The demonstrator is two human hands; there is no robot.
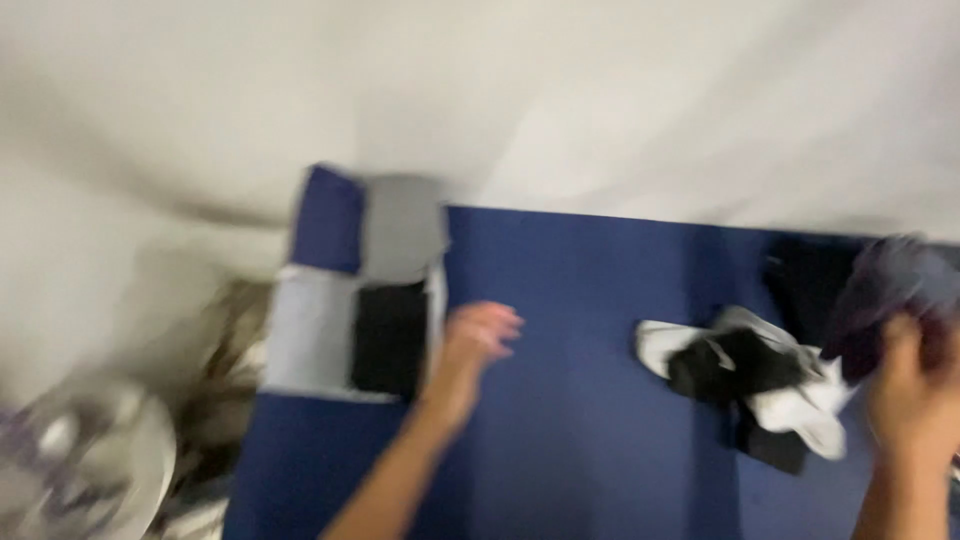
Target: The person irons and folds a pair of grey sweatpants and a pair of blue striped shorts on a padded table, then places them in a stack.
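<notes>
Sorting socks on a blue surface; view motion-blurred.

Left hand point(478, 340) hovers with fingers spread and empty over the dark blue cloth-covered surface point(590, 300), just beside a neat block of folded cloth pieces in navy, grey and black point(365, 285) at the surface's far left corner. Right hand point(912, 385) is closed round a dark purplish-navy soft fabric piece point(890, 290), lifted at the right edge. Near it lies a loose heap of white and black socks point(755, 380), tangled and unfolded. Judging by the layout, part of the work looks done (the flat stack) and part remains (the heap, plus the piece in hand). A pale wall or sheet point(500, 90) lies beyond; blurred clutter point(110, 460) sits lower left.
</notes>
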